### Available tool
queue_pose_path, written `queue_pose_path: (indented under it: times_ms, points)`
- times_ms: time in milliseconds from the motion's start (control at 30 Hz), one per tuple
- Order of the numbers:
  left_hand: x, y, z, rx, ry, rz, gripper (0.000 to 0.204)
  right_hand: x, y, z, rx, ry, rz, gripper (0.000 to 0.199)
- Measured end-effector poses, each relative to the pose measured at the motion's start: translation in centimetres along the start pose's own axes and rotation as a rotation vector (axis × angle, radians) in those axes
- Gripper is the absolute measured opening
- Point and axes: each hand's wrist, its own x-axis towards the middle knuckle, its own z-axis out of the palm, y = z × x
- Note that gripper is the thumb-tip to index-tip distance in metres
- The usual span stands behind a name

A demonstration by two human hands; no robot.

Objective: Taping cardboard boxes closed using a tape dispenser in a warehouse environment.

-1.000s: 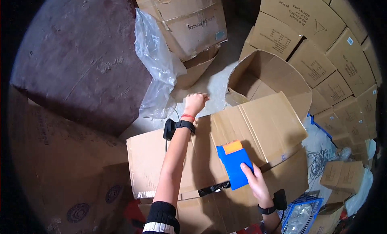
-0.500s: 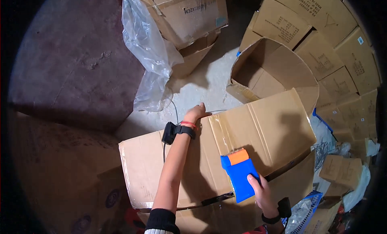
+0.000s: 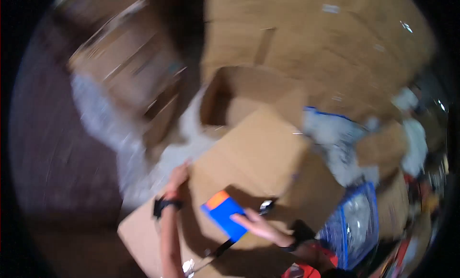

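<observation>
A large brown cardboard box with taped top flaps lies in front of me. My left hand is at its far left edge, with a black strap on the wrist. Motion smears these fingers, so their grip is unclear. Above the box's near part, my right hand is closed round a blue and orange tape dispenser, its orange end pointing away to the upper left. Blur hides whether any tape runs from it to the cardboard. A dark gap shows between the box's panels near the dispenser.
Beyond the box stands an open carton. Stacked cartons form a wall behind it. At the left, clear plastic sheeting hangs beside another carton. A blue-edged crate with clear plastic inside sits at the right.
My view has swung right, so the surroundings have shifted left and blurred. The box appears turned. My left hand stays at its edge, and my right hand still holds the tape dispenser.
</observation>
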Motion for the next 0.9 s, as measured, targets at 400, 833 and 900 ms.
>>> queue_pose_path:
  times_ms: [400,833,900]
  points:
    - [-3.9,9.7,-2.1,0.061,0.295,0.021,0.034,-1.9,2.2,-2.5,-0.099,0.170,-0.183,0.061]
    - [-12.5,7.3,0.2,-0.170,0.594,-0.065,0.034,2.3,6.7,0.4,-0.110,0.269,-0.255,0.071]
    - [-14.1,6.2,0.0,-0.222,0.636,-0.108,0.034,3.0,6.9,0.2,-0.075,0.232,-0.208,0.076]
